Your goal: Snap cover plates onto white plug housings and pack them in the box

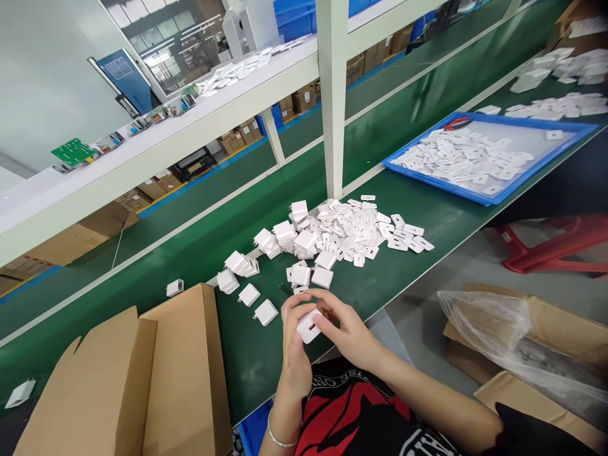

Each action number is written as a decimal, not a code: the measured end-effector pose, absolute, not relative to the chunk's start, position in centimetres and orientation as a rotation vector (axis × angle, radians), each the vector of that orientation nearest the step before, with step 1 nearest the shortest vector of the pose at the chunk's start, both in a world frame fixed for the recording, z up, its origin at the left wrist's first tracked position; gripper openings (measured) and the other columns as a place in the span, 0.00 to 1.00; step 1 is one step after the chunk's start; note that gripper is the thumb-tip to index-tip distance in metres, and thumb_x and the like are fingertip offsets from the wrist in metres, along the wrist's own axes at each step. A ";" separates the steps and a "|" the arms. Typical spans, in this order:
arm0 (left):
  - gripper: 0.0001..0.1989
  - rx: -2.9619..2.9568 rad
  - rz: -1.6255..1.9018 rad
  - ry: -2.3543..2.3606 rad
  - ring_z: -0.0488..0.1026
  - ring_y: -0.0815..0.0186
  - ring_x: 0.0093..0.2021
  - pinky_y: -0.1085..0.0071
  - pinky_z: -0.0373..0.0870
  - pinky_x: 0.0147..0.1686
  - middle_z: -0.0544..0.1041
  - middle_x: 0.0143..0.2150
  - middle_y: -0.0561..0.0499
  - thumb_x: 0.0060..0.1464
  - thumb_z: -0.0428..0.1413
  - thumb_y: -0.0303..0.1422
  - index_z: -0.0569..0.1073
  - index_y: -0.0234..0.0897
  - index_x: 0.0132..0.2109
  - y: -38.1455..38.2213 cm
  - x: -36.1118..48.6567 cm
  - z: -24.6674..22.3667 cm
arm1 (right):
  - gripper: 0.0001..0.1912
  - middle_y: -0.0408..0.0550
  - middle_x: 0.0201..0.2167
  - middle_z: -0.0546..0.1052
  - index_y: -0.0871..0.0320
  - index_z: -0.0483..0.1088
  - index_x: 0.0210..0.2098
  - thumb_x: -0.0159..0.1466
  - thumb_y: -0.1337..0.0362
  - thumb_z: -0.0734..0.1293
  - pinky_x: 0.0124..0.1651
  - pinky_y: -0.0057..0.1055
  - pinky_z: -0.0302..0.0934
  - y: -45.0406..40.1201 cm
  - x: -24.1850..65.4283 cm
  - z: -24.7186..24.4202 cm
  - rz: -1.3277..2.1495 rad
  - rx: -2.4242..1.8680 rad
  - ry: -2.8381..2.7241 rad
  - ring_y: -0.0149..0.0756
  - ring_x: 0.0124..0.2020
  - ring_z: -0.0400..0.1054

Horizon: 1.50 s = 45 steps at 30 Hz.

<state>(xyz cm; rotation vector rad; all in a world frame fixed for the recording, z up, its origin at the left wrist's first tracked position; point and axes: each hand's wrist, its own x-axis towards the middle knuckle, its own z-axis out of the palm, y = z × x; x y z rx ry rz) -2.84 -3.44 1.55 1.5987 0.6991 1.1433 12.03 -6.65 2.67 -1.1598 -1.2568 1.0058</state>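
Near the table's front edge, my left hand is wrapped round a white charger, whose face with a red slot points up. The fingers of my right hand close on the same charger from the other side, with the thumb at its face. Just beyond my hands, several white charger bodies lie on the green table. Behind and to the right of them spreads a heap of flat white plates with small slots.
An open cardboard box stands at the left. A blue tray with more white plates and red-handled pliers lies at the back right. A white shelf post rises behind the heap. A red stool is at the right.
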 end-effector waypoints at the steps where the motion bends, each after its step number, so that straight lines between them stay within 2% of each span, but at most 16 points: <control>1: 0.30 1.606 1.159 0.739 0.64 0.47 0.67 0.50 0.67 0.64 0.66 0.66 0.40 0.71 0.38 0.54 0.76 0.44 0.60 -3.4 -2.9 1.4 | 0.21 0.42 0.33 0.72 0.53 0.68 0.63 0.73 0.55 0.65 0.37 0.31 0.62 -6.6 12.0 2.5 0.977 -1.169 -1.245 0.35 0.33 0.65; 3: 0.36 1.633 1.193 0.846 0.66 0.48 0.66 0.51 0.68 0.63 0.65 0.66 0.40 0.70 0.33 0.59 0.73 0.45 0.64 -3.5 -3.1 1.0 | 0.22 0.42 0.33 0.71 0.53 0.68 0.63 0.72 0.56 0.66 0.37 0.31 0.63 -6.6 12.0 2.2 0.932 -1.184 -1.212 0.34 0.32 0.65; 5: 0.37 1.673 1.163 0.921 0.69 0.49 0.62 0.52 0.69 0.61 0.70 0.63 0.40 0.69 0.34 0.60 0.71 0.45 0.66 -3.5 -3.3 0.8 | 0.21 0.43 0.34 0.72 0.53 0.68 0.62 0.72 0.56 0.66 0.39 0.32 0.64 -6.5 12.0 1.9 0.910 -1.194 -1.187 0.35 0.33 0.66; 10: 0.22 1.710 0.975 0.902 0.75 0.53 0.56 0.60 0.71 0.56 0.77 0.58 0.42 0.73 0.47 0.47 0.74 0.43 0.63 -3.4 -3.7 0.6 | 0.19 0.46 0.37 0.74 0.55 0.71 0.58 0.71 0.55 0.67 0.40 0.33 0.66 -6.4 12.5 1.2 0.961 -1.200 -1.196 0.37 0.36 0.68; 15: 0.19 1.729 1.051 0.860 0.74 0.59 0.43 0.66 0.71 0.45 0.77 0.45 0.46 0.72 0.49 0.46 0.79 0.44 0.56 -3.4 -3.8 -0.4 | 0.17 0.46 0.39 0.75 0.55 0.73 0.53 0.74 0.51 0.63 0.40 0.32 0.63 -6.2 13.0 0.7 1.073 -1.140 -1.296 0.36 0.37 0.67; 18: 0.20 1.686 1.068 0.892 0.76 0.58 0.44 0.66 0.72 0.45 0.79 0.44 0.46 0.72 0.50 0.48 0.80 0.43 0.54 -3.6 -3.8 -1.3 | 0.16 0.44 0.35 0.73 0.55 0.74 0.46 0.73 0.51 0.64 0.36 0.30 0.58 -6.0 13.0 0.2 1.066 -1.171 -1.330 0.34 0.33 0.63; 24: 0.25 1.597 0.983 0.986 0.73 0.52 0.62 0.56 0.69 0.62 0.78 0.61 0.41 0.74 0.43 0.49 0.78 0.44 0.61 -3.5 -4.2 -3.0 | 0.16 0.43 0.31 0.71 0.57 0.73 0.46 0.72 0.50 0.64 0.33 0.30 0.54 -5.4 12.4 -2.1 1.019 -1.215 -1.353 0.34 0.29 0.60; 29: 0.25 1.637 0.967 0.996 0.77 0.54 0.53 0.59 0.73 0.55 0.81 0.54 0.41 0.74 0.45 0.48 0.80 0.40 0.58 -3.5 -5.2 -5.1 | 0.19 0.40 0.29 0.68 0.56 0.73 0.44 0.70 0.46 0.66 0.33 0.30 0.54 -5.4 11.6 -4.5 1.122 -1.228 -1.304 0.34 0.29 0.59; 32: 0.25 1.629 1.009 1.038 0.77 0.54 0.54 0.58 0.71 0.57 0.81 0.53 0.41 0.73 0.46 0.48 0.82 0.39 0.55 -3.8 -5.8 -6.6 | 0.21 0.42 0.31 0.70 0.56 0.72 0.45 0.69 0.44 0.66 0.36 0.30 0.58 -5.7 11.2 -5.7 1.221 -1.203 -1.327 0.35 0.31 0.62; 35: 0.25 1.621 1.040 1.073 0.78 0.55 0.50 0.61 0.72 0.54 0.82 0.49 0.41 0.73 0.46 0.49 0.83 0.39 0.53 -4.2 -6.3 -7.8 | 0.24 0.46 0.36 0.75 0.55 0.72 0.50 0.68 0.42 0.67 0.42 0.33 0.65 -5.8 11.4 -6.8 1.307 -1.213 -1.408 0.40 0.36 0.69; 39: 0.26 1.684 1.065 1.001 0.78 0.58 0.46 0.63 0.72 0.49 0.82 0.45 0.42 0.72 0.47 0.50 0.84 0.39 0.52 -4.2 -6.6 -8.7 | 0.25 0.50 0.42 0.79 0.53 0.73 0.52 0.68 0.40 0.66 0.51 0.36 0.69 -4.9 12.6 -8.3 1.453 -1.156 -1.525 0.45 0.43 0.74; 45: 0.29 1.667 1.096 1.004 0.78 0.59 0.44 0.64 0.71 0.48 0.83 0.44 0.40 0.71 0.47 0.53 0.85 0.38 0.52 -4.0 -6.6 -8.4 | 0.22 0.49 0.37 0.79 0.53 0.76 0.47 0.68 0.42 0.67 0.48 0.34 0.71 -3.2 13.1 -9.4 1.514 -1.069 -1.597 0.43 0.38 0.75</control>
